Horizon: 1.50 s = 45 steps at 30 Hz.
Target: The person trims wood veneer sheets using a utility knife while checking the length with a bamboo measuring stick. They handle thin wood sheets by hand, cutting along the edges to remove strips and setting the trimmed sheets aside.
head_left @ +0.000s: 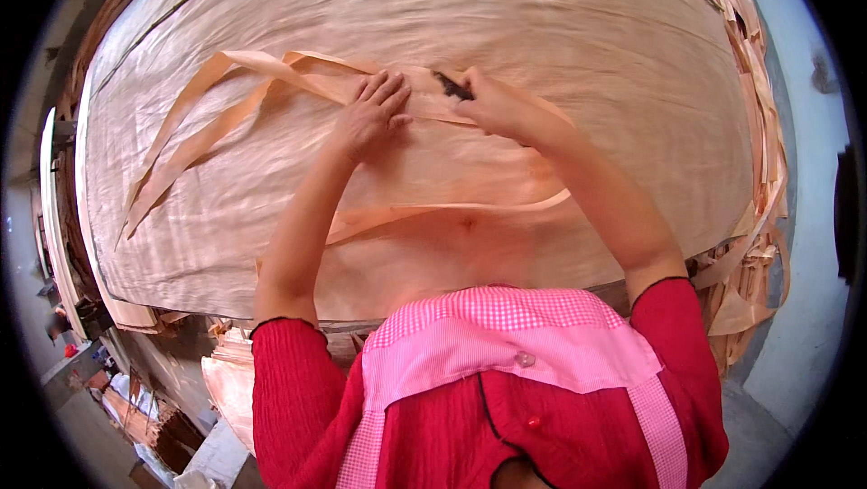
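Observation:
A broad pale wood veneer sheet [560,19] with a rippled surface spreads out before me. My left hand [375,117] lies flat on it with the fingers apart, pressing on a long veneer strip [257,63]. From there the loose ends of the strip curl and fold away to the left. To the right, my right hand [499,110] is closed around a small dark hand tool [448,84], whose tip points left toward my left hand. My fingers cover part of the tool, and its exact kind is unclear. Another narrow strip [424,209] curves across the sheet nearer to me.
Torn veneer scraps [763,128] hang along the right edge beside a pale blue wall [817,308]. More veneer pieces [230,376] are stacked below the near left edge. Scraps and clutter [153,417] lie at the lower left.

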{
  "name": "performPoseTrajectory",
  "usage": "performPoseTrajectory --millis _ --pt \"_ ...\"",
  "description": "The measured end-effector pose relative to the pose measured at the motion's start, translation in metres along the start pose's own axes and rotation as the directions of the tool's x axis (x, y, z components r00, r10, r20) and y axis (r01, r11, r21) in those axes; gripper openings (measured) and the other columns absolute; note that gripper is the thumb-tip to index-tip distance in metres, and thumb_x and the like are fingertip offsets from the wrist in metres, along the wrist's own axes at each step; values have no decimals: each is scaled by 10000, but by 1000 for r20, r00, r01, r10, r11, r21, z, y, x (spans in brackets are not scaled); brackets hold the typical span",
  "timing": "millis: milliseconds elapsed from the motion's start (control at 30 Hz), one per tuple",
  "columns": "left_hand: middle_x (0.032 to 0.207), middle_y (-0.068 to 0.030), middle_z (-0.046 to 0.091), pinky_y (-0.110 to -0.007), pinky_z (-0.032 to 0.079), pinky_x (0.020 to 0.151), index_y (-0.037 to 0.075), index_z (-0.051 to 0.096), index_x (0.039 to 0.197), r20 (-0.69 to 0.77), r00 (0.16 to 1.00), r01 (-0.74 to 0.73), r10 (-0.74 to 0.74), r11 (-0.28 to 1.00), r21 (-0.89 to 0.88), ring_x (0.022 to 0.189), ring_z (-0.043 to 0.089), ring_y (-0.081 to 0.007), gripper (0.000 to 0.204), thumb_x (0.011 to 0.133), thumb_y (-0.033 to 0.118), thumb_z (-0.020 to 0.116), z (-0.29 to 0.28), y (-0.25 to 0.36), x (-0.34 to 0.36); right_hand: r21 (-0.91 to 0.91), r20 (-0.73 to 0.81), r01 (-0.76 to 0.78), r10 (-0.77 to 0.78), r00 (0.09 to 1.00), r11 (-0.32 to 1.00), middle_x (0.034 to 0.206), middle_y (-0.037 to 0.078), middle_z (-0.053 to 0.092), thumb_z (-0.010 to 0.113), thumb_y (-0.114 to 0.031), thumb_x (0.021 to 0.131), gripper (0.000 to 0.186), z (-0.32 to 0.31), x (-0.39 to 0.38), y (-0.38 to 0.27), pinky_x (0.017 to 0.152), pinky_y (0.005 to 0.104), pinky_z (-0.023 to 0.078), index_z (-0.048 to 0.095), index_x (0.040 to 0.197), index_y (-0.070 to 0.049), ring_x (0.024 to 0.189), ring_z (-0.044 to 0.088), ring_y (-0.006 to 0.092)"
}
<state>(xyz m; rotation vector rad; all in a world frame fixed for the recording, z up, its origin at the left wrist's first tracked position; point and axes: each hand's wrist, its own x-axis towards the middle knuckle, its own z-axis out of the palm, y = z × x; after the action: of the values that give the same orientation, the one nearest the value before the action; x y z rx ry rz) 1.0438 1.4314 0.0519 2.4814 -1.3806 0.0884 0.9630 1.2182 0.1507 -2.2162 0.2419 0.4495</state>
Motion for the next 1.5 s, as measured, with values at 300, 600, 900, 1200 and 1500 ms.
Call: performPoseTrajectory --millis 300,600,900,1200,1500 --pt "1184 -123 484 -379 334 939 16 529 1076 -376 761 448 -528 848 -285 1128 415 -294 315 782 18 417 26 21 8 21 -206 305 -295 933 952 717 158 577 457 -80 797 264 63 31 26 547 340 458 486 1054 -29 594 560 226" --pt "1236 -104 447 -373 294 972 8 501 1128 -350 825 385 -444 894 -228 1174 377 -253 370 763 45 458 32 8 5 -510 -105 152 -237 966 847 827 205 604 410 -135 812 237 100 40 9 732 421 470 454 1016 -23 780 599 335" --pt "1342 -75 322 -435 143 1030 36 378 1250 -205 738 639 -643 763 -93 1262 248 -209 715 683 391 631 16 42 10 555 175 -11 -104 979 832 959 88 597 490 -109 828 251 -21 27 53 782 261 441 556 1061 -41 836 564 170" --pt "1332 -136 312 -419 157 1030 -22 136 1314 -330 679 560 -656 753 -345 1261 237 -251 969 614 327 707 12 48 19 -437 184 609 -597 781 662 877 59 619 576 -119 719 392 36 101 32 638 324 466 548 1096 -226 754 587 237" --pt "1339 -104 317 -415 109 1038 3 131 1320 -193 697 629 -691 718 -298 1260 251 -230 963 630 354 704 11 49 14 -656 -87 415 -610 788 630 759 138 601 483 -112 768 331 38 17 67 583 417 465 491 1092 -46 680 594 285"
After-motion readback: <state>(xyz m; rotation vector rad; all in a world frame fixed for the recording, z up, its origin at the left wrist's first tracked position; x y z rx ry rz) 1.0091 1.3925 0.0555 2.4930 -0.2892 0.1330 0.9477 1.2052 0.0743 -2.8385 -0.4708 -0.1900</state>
